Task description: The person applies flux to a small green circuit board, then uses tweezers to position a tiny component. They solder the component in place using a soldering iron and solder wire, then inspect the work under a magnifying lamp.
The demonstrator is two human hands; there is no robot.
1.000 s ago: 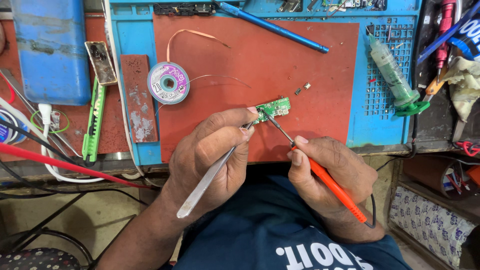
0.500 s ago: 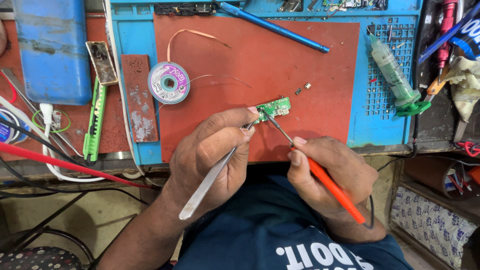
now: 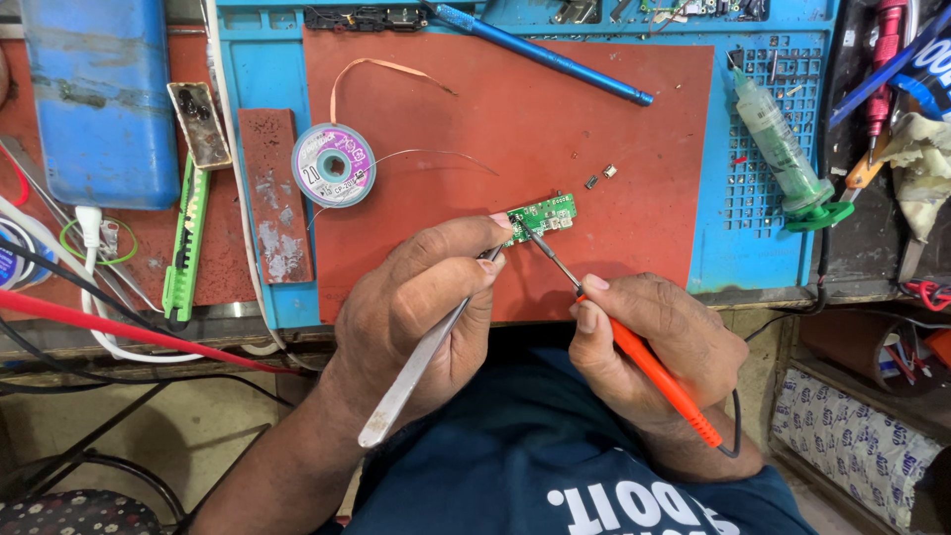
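Observation:
A small green circuit board [image 3: 543, 215] lies on the red-brown mat [image 3: 594, 129]. My left hand [image 3: 421, 312] grips steel tweezers [image 3: 411, 369], their tips reaching the board's left end. My right hand [image 3: 654, 342] holds a soldering iron with an orange handle [image 3: 659, 374]; its thin metal tip touches the board from the lower right. Two tiny loose parts [image 3: 600, 176] lie on the mat just right of the board.
A spool of solder wick [image 3: 334, 164] sits left on the mat, its braid and a thin wire trailing out. A blue rod [image 3: 540, 52] lies at the back, a syringe of green flux [image 3: 783, 149] at the right. A blue box [image 3: 99, 99], green strip [image 3: 183, 243] and cables crowd the left.
Both hands and the board stay where they were; only a very slight shift of the tweezers' handle shows.

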